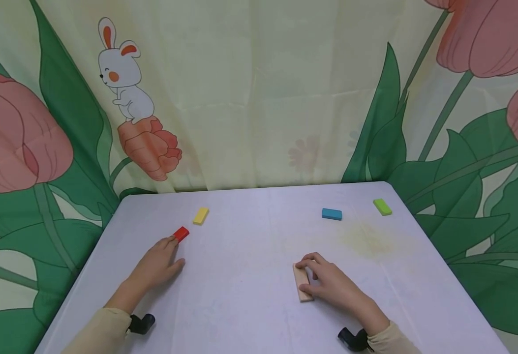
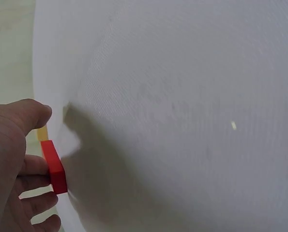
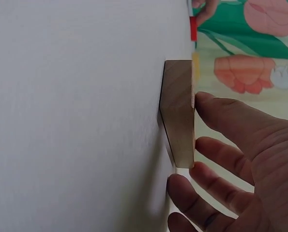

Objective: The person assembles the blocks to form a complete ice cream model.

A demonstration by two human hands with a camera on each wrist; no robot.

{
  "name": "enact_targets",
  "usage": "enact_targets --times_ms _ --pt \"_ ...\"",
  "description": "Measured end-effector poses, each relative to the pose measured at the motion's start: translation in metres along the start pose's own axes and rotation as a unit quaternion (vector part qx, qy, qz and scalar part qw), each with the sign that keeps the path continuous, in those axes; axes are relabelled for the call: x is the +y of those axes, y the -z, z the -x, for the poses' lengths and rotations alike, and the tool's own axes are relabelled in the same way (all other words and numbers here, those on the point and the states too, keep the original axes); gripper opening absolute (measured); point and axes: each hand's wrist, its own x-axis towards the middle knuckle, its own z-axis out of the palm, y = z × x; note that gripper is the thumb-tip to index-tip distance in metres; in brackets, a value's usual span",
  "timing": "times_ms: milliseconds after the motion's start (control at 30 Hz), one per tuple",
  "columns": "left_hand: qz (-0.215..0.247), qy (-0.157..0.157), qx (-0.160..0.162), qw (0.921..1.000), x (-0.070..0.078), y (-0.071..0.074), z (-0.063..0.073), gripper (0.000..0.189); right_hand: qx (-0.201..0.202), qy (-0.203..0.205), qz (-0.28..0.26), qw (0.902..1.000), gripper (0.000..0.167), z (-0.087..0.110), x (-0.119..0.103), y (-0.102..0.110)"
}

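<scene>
Blocks: I count five on the one table (image 1: 241,295), four coloured and one of bare wood.
Red block (image 1: 181,234): one, toward the left edge of the table, under my left hand's fingertips.
Yellow block (image 1: 200,216): one, just beyond the red one, near the far edge, apart from it.
Blue block (image 1: 331,214): one, near the far edge, right of the middle.
Green block (image 1: 382,207): one, close to the far right corner.
Wooden block (image 1: 300,281): one, lying right of the middle, well back from the far edge, its long side running roughly away from me.
Left hand (image 1: 159,260): spread, fingers fairly straight, fingertips touching the red block; I see the thumb standing clear of it.
Right hand (image 1: 329,280): parted, fingers loosely bent, thumb and fingertips resting on the upper side of the wooden block.
Wrist cameras: two, black, one (image 1: 141,324) at the left sleeve (image 1: 104,332), one (image 1: 353,339) at the right sleeve (image 1: 393,339).
Backdrop (image 1: 259,98): one printed cloth behind the far edge; I count one rabbit (image 1: 128,78) on it.
</scene>
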Motion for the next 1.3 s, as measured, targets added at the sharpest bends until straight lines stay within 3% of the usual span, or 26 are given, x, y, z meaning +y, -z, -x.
enact_targets --times_ms 533,767,1300 --pt "-0.003 -0.010 -0.030 0.9995 0.031 -0.004 -0.013 0.070 -0.010 0.004 0.008 0.9999 0.045 -0.007 -0.021 -0.015" --pt "0.003 -0.007 -0.058 0.9983 0.044 -0.006 -0.021 0.073 -0.009 0.004 0.026 0.9996 0.047 -0.008 -0.025 -0.018" --pt "0.012 -0.045 -0.088 0.9951 0.078 -0.004 -0.037 0.071 -0.007 0.036 0.044 0.9983 0.045 -0.012 -0.031 -0.023"
